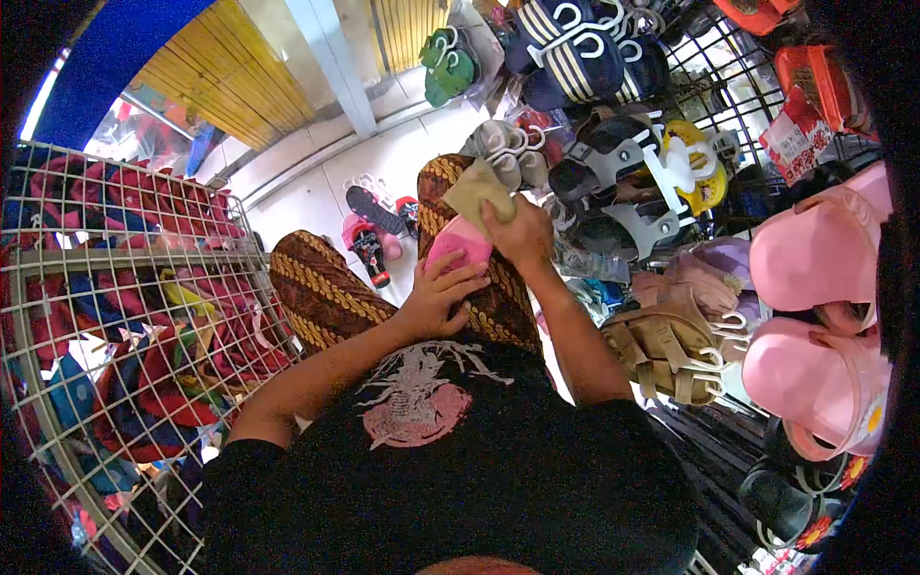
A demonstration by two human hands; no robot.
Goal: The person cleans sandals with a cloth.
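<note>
My left hand (pixel 444 299) rests on a pink sandal (pixel 458 241), its fingers wrapped over the near end. The sandal lies across my thigh, which is covered by brown patterned trousers (pixel 331 287). My right hand (pixel 520 233) is closed on a folded yellowish-green cloth (pixel 475 192), which touches the far end of the sandal. Part of the sandal is hidden under the cloth and my fingers, so its straps cannot be made out.
A wire rack (pixel 125 307) with red and pink footwear stands on the left. On the tiled floor (pixel 321 187) lie dark sandals (pixel 369 254). To the right hang striped slides (pixel 580 62), brown sandals (pixel 661 355) and pink sandals (pixel 815 254), close to my right arm.
</note>
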